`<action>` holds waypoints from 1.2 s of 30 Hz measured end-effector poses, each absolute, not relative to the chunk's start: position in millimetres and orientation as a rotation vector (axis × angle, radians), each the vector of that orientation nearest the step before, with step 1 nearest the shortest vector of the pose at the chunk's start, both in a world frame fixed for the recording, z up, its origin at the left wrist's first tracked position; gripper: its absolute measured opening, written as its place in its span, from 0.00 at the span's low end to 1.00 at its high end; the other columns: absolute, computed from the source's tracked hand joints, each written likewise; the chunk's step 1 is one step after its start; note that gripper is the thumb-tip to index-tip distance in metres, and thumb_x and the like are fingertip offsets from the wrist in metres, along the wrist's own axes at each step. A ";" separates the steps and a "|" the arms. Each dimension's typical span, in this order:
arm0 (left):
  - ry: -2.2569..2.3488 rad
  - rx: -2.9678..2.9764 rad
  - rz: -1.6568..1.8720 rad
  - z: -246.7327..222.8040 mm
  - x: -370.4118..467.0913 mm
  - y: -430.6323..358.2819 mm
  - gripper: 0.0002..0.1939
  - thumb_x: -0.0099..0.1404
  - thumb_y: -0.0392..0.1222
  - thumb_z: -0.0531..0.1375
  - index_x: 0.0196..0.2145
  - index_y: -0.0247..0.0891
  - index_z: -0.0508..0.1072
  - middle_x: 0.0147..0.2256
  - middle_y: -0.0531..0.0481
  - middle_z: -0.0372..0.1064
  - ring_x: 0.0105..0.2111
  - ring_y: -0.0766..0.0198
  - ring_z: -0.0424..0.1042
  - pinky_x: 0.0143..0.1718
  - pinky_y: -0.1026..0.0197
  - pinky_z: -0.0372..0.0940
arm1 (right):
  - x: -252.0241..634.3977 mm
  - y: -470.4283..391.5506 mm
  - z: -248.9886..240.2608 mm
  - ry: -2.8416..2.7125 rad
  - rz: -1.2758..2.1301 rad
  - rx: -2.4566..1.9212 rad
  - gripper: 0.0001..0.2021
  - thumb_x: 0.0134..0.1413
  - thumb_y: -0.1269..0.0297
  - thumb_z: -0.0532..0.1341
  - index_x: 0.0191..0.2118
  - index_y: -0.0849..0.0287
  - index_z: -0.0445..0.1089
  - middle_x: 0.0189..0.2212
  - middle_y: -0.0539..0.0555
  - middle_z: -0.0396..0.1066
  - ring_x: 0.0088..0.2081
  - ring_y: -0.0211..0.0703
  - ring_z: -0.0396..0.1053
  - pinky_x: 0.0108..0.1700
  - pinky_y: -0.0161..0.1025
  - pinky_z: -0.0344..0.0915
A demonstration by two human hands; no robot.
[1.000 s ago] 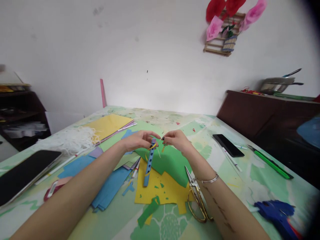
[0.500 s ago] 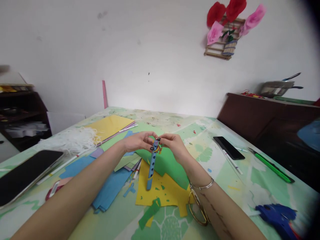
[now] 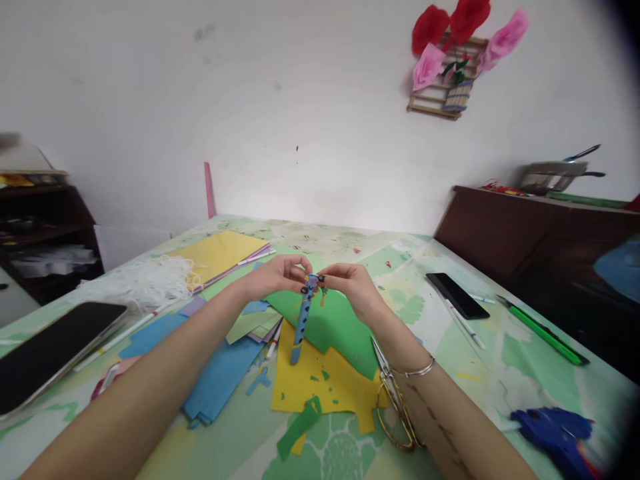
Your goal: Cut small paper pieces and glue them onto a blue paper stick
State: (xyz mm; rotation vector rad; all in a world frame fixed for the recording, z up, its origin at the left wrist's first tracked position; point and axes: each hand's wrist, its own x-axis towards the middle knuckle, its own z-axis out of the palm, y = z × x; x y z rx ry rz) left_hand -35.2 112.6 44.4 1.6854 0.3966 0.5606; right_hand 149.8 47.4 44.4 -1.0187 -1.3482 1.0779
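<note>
A slim blue paper tube (image 3: 301,327) with dark spots and thin yellow strips hangs upright, slightly tilted, over the yellow sheet. Its upper end is pinched between the thumb and fingers of my left hand (image 3: 277,277). From the other side my right hand (image 3: 353,287) closes its fingertips on the top of the same tube, where small colourful bits are attached. Beneath the hands lie a green sheet (image 3: 340,327) and a cut yellow sheet (image 3: 333,387) with green scraps on it. Gold-handled scissors (image 3: 393,400) rest beside my right wrist.
Blue paper sheets (image 3: 225,373) and white shredded strips (image 3: 150,283) lie to the left, near a large black phone (image 3: 55,347). On the right are a second black phone (image 3: 457,295), a green cutter (image 3: 545,333) and a blue glue gun (image 3: 555,430).
The tube's lower end has risen slightly and shifted a little left. My right wrist has moved up and away, so more of the scissors shows.
</note>
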 end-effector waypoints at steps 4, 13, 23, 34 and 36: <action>0.344 1.727 0.524 61.3 -35.4 99.8 0.12 0.55 0.32 0.64 0.35 0.33 0.65 0.32 0.46 0.74 0.32 0.65 0.73 0.34 0.64 0.64 | 153.3 38.4 56.1 -1.421 1.018 -1.081 0.05 0.35 0.69 0.64 0.24 0.63 0.74 0.23 0.51 0.73 0.27 0.38 0.67 0.35 0.36 0.62; 0.329 1.873 0.464 82.6 -31.0 73.6 0.10 0.55 0.34 0.63 0.37 0.33 0.71 0.34 0.47 0.73 0.34 0.65 0.72 0.38 0.63 0.65 | 168.5 -1.8 59.0 -1.483 0.880 -1.176 0.06 0.43 0.67 0.61 0.31 0.61 0.73 0.30 0.54 0.75 0.31 0.40 0.71 0.36 0.37 0.65; 0.371 2.033 0.347 76.4 -27.8 74.5 0.11 0.58 0.39 0.61 0.39 0.36 0.73 0.36 0.46 0.73 0.35 0.64 0.71 0.37 0.62 0.65 | 218.8 -133.6 25.6 -1.591 0.216 -1.903 0.11 0.51 0.59 0.55 0.36 0.55 0.72 0.36 0.54 0.74 0.38 0.46 0.71 0.41 0.43 0.65; 0.410 2.056 0.285 60.0 -25.4 87.1 0.11 0.58 0.40 0.61 0.39 0.38 0.76 0.33 0.48 0.75 0.30 0.65 0.72 0.34 0.65 0.66 | 250.5 -183.2 -20.5 -1.443 0.125 -2.226 0.10 0.49 0.58 0.55 0.31 0.55 0.70 0.31 0.56 0.73 0.32 0.48 0.70 0.34 0.41 0.65; 0.397 2.056 0.268 58.4 -26.5 89.1 0.12 0.58 0.40 0.60 0.40 0.38 0.76 0.34 0.47 0.75 0.31 0.65 0.73 0.35 0.65 0.66 | 234.3 -162.8 -19.5 -1.600 0.103 -2.109 0.09 0.49 0.61 0.54 0.32 0.57 0.69 0.32 0.58 0.72 0.35 0.49 0.69 0.36 0.41 0.63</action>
